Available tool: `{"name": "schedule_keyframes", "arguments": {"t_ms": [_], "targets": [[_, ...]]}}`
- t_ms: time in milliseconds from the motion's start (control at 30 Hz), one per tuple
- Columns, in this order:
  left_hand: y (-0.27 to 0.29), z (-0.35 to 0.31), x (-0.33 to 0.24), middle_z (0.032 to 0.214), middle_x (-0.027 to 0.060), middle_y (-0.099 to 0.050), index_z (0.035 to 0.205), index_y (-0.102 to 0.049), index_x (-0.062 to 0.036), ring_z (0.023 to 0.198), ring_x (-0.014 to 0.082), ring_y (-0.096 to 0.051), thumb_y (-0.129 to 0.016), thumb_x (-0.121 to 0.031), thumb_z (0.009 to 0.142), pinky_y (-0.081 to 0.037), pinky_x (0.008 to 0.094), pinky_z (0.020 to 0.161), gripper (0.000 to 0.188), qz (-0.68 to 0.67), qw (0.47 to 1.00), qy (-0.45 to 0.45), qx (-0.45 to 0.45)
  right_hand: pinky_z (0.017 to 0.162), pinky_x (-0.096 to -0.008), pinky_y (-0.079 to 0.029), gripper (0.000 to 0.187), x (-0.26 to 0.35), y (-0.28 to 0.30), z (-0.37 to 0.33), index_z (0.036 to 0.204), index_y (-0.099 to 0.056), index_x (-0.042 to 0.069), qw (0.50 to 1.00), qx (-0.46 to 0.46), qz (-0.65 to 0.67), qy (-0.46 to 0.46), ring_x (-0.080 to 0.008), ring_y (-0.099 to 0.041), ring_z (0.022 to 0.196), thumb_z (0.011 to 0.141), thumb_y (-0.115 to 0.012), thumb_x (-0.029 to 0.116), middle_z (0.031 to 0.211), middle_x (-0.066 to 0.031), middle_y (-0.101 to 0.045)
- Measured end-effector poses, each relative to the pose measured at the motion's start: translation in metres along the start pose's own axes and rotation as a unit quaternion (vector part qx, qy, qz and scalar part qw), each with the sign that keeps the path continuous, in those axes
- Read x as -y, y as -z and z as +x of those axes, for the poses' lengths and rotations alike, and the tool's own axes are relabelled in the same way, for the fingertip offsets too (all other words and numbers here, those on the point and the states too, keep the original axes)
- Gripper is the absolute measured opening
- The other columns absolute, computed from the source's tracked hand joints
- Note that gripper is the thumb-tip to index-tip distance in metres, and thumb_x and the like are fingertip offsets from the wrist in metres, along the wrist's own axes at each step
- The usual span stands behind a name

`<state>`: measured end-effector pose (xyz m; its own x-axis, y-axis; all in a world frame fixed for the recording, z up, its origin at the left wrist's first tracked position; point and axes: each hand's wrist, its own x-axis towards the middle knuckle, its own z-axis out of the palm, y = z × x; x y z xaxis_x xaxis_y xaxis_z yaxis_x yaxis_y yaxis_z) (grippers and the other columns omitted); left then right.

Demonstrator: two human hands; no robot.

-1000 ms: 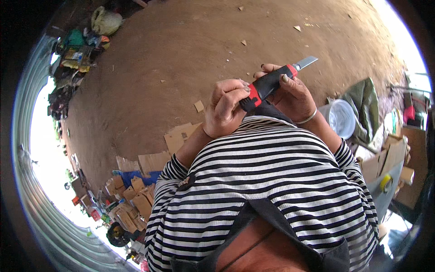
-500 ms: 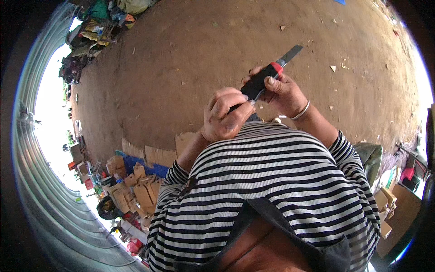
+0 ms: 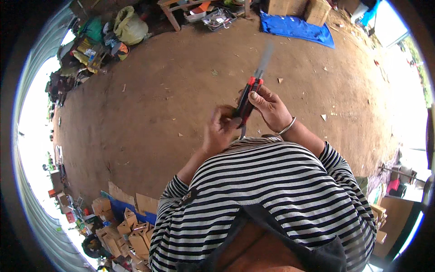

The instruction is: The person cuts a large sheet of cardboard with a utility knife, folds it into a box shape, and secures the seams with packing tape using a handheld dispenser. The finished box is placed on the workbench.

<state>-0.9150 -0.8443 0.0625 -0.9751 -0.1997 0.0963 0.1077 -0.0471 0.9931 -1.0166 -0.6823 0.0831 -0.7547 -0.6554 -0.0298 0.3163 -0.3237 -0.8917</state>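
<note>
A utility knife [image 3: 247, 100] with a red and black handle is held in front of my body, its long grey blade [image 3: 264, 59] pointing up and slightly right, blurred by motion. My right hand [image 3: 273, 111] is closed around the upper part of the handle, thumb lying on top. Around the handle's lower end are the bent fingers of my left hand [image 3: 218, 131], slightly smeared. A short grey piece [image 3: 243, 132] hangs below the handle. My striped sleeves and shirt fill the lower middle.
Small wood scraps [image 3: 280, 80] dot the brown dirt floor [image 3: 136, 113]. A blue tarp [image 3: 297, 29] with boxes lies at the far right, a wooden table [image 3: 168, 16] far ahead, a filled sack [image 3: 130, 26] far left. Cut wood pieces [image 3: 138, 240] are piled at lower left.
The view has tilted up, bringing the table and tarp in. The knife has turned more upright and shifted left with my right hand. My left hand is lower in the picture, still at the handle's end.
</note>
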Motion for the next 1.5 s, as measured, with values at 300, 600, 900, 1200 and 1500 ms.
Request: {"name": "schedule_keyframes", "arguments": {"t_ms": [300, 600, 900, 1200, 1500], "targets": [[0.093, 0.072, 0.007, 0.084, 0.0057, -0.061, 0.092, -0.056, -0.0011, 0.073, 0.0111, -0.060, -0.076, -0.013, 0.084, -0.050, 0.0263, 0.061, 0.025, 0.151, 0.988, 0.027, -0.013, 0.076, -0.0268, -0.049, 0.035, -0.024, -0.052, 0.142, 0.114, -0.058, 0.002, 0.990, 0.006, 0.030, -0.138, -0.0132, -0.060, 0.084, 0.098, -0.057, 0.033, 0.091, -0.0028, -0.064], [0.284, 0.170, 0.071, 0.094, 0.0057, -0.062, 0.102, -0.058, -0.0017, 0.083, 0.0161, -0.059, -0.062, -0.021, 0.096, -0.049, 0.0308, 0.076, 0.021, -0.013, 0.988, 0.141, -0.067, 0.068, -0.0342, -0.051, 0.032, -0.073, -0.093, 0.335, 0.107, -0.055, 0.002, 0.935, 0.075, 0.220, -0.268, -0.0204, -0.060, 0.073, 0.098, -0.054, 0.032, 0.084, -0.0096, -0.062], [0.523, -0.049, 0.212, 0.097, 0.0109, -0.065, 0.099, -0.064, -0.0079, 0.089, 0.0268, -0.062, -0.060, -0.018, 0.091, -0.051, 0.0387, 0.077, 0.013, 0.402, 0.726, 0.553, -0.079, 0.056, -0.0310, -0.046, 0.025, -0.110, -0.177, 0.514, 0.098, -0.057, 0.009, 0.908, 0.066, 0.134, -0.392, -0.0171, -0.056, 0.061, 0.095, -0.055, 0.034, 0.073, -0.0058, -0.059], [0.654, -0.019, 0.286, 0.091, 0.0108, -0.066, 0.102, -0.064, -0.0052, 0.083, 0.0212, -0.062, -0.064, -0.022, 0.089, -0.052, 0.0364, 0.069, 0.021, 0.256, 0.724, 0.629, -0.116, 0.062, -0.0322, -0.046, 0.021, -0.151, -0.259, 0.670, 0.108, -0.050, 0.008, 0.909, 0.142, 0.140, -0.367, -0.0201, -0.052, 0.062, 0.093, -0.040, 0.018, 0.073, -0.0098, -0.056], [0.970, 0.229, 0.314, 0.086, 0.0107, -0.067, 0.106, -0.063, -0.0025, 0.076, 0.0155, -0.063, -0.068, -0.026, 0.088, -0.053, 0.0342, 0.061, 0.030, 0.338, 0.768, 0.398, -0.370, 0.068, -0.0369, -0.049, 0.025, -0.162, -0.303, 0.816, 0.116, -0.049, 0.006, 0.921, 0.082, 0.191, -0.328, -0.0234, -0.057, 0.068, 0.093, -0.044, 0.011, 0.082, -0.0111, -0.059]]}}
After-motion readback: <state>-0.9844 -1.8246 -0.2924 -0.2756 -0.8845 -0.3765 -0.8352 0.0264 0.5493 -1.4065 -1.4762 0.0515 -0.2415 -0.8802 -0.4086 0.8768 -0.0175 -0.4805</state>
